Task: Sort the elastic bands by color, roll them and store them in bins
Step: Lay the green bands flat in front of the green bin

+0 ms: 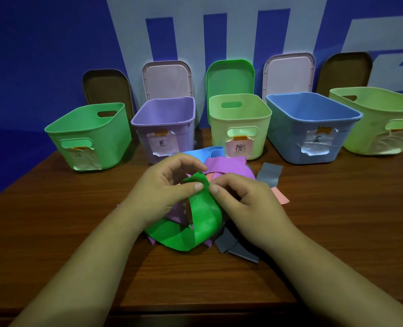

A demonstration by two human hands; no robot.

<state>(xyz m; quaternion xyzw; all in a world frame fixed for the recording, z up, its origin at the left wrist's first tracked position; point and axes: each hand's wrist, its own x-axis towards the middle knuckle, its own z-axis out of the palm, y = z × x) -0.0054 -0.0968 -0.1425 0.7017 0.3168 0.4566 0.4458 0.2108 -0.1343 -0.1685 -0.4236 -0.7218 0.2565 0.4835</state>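
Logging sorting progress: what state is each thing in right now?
green band: unrolled, pinched at its top edge by both hands.
left hand: pinching green band.
right hand: pinching green band.
other bands: loose, unsorted pile on table.
bins: all five open, lids off, propped behind.

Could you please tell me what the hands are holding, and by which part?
Both grips, left hand and right hand, pinch the green elastic band at its top end, thumbs side by side; its loop trails below.
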